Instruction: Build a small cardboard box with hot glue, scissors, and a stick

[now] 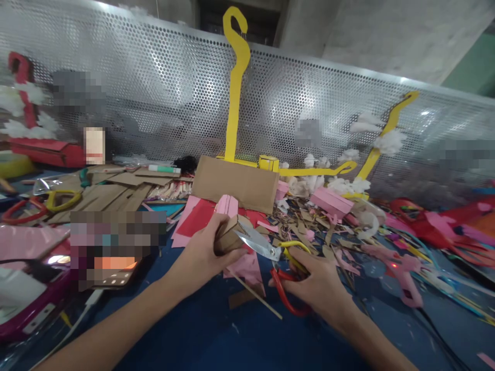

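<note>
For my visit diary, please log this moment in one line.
left hand: holds cardboard piece | right hand: holds scissors, blades at cardboard piece | pink glue gun: on blue table

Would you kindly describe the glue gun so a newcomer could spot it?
On the blue table, find the right hand holding scissors. To its right lies the pink glue gun; a small glowing red light and black cord set it apart from nearby pink paper scraps.

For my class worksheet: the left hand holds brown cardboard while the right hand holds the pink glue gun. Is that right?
The head view shows the right hand holding scissors, not the pink glue gun; the left hand does hold brown cardboard.
</note>
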`<state>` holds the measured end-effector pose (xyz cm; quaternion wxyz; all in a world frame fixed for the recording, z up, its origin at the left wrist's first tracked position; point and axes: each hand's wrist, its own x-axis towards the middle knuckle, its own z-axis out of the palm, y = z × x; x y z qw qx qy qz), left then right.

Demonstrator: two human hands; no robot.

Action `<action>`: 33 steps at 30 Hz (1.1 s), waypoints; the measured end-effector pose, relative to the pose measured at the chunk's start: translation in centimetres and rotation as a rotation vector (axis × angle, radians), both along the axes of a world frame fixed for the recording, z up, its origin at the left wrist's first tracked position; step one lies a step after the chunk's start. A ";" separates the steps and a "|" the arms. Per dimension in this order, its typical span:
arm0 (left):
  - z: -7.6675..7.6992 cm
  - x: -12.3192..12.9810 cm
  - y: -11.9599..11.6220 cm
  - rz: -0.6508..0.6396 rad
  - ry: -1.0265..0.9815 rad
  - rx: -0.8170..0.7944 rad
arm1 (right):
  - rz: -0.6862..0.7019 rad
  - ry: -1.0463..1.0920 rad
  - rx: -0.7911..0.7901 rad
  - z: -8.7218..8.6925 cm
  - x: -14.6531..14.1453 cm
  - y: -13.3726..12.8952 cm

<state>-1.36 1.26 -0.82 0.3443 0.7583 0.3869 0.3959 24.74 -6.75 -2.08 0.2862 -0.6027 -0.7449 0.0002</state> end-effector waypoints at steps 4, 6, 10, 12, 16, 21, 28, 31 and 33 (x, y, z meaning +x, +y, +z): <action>0.1 -0.1 0.0 -0.029 -0.012 -0.019 | 0.007 0.025 -0.032 0.0 0.1 -0.1; 0.0 -0.1 0.1 -0.032 -0.006 -0.016 | 0.005 0.047 -0.051 0.1 0.1 -0.1; -0.1 -0.1 0.3 -0.029 -0.009 0.013 | 0.000 0.079 -0.095 0.4 -0.2 0.0; 0.1 -0.2 0.2 -0.045 -0.005 0.004 | -0.004 0.091 -0.106 0.6 -0.4 0.0; 1.1 -0.3 -0.3 -0.065 0.012 -0.038 | 0.004 0.101 -0.109 0.9 -0.5 -0.1; 1.6 -0.2 -0.4 -0.065 0.008 -0.055 | 0.010 0.099 -0.107 0.9 -0.5 -0.1; 1.0 -0.2 -0.2 -0.046 0.007 -0.032 | 0.004 0.138 -0.132 0.8 -0.4 -0.2; 1.4 -0.3 -0.4 -0.060 0.018 -0.055 | -0.007 0.149 -0.152 0.9 -0.5 -0.2; 1.6 -0.3 -0.5 -0.066 0.011 -0.059 | -0.021 0.150 -0.160 1.1 -0.6 -0.2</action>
